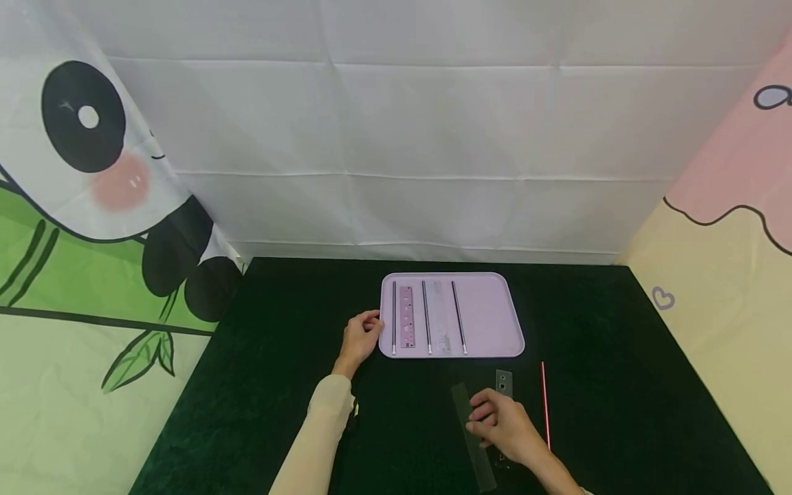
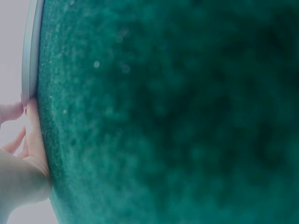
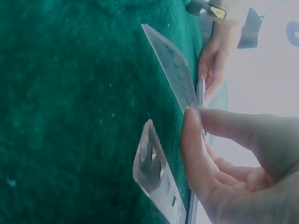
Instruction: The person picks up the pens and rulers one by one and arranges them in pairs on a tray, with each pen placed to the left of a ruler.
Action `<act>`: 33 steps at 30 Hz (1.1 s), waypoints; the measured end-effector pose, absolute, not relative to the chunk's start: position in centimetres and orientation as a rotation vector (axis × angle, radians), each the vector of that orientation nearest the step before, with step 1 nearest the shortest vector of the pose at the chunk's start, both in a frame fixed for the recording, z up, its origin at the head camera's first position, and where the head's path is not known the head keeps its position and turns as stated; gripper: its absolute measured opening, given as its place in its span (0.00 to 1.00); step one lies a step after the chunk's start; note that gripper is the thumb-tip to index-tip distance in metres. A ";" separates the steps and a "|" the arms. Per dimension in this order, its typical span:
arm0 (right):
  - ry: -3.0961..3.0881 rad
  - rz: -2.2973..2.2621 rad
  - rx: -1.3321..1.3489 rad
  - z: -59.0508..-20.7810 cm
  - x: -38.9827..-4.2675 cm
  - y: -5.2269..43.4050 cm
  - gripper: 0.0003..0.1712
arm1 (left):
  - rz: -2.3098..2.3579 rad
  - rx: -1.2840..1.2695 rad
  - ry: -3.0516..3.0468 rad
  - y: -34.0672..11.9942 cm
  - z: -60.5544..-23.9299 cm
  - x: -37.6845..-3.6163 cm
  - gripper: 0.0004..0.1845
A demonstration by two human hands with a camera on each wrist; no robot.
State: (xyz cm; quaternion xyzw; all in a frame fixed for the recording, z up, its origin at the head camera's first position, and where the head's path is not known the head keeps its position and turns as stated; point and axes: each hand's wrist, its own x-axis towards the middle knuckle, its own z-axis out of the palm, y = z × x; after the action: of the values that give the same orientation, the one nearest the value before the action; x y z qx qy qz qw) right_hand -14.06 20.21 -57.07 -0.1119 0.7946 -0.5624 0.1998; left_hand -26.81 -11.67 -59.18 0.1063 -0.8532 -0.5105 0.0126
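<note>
My left hand (image 1: 360, 340) grips the left rim of a lilac tray (image 1: 495, 316); in the left wrist view its fingers (image 2: 35, 126) are at the rim. On the tray lie three dark pencils (image 1: 427, 316), a pink ruler (image 1: 406, 316) and a clear ruler (image 1: 441, 316), spaced side by side. Nearer to me, my right hand (image 1: 510, 426) pinches a plain see-through ruler (image 1: 478, 457) between thumb and fingertips. In the right wrist view this ruler (image 3: 173, 65) slants over the green cloth. Partly hidden under my right hand is another clear ruler with cut-out holes (image 1: 504, 383).
A red pencil (image 1: 544, 392) lies right of my right hand, its near end hidden by the forearm. Dark green cloth (image 1: 297, 309) covers the table. A white curtain (image 1: 433, 124) hangs behind, with printed cloths at both sides.
</note>
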 end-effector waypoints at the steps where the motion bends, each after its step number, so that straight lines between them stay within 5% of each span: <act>1: 2.224 -1.580 -0.309 -57.0 -14.1 20.3 0.20 | -1.592 0.335 -2.661 -11.7 -59.2 -26.8 0.19; 33: 2.264 -1.747 -0.233 -56.6 -15.9 20.9 0.19 | -1.576 0.331 -2.660 -11.7 -59.1 -26.8 0.18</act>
State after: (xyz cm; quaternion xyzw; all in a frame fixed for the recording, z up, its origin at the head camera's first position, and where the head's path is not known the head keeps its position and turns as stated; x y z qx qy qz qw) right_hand -15.91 20.87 -56.65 -0.0805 0.7818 -0.6033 0.1357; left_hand -26.82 -11.70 -59.10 0.1065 -0.8554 -0.5067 0.0161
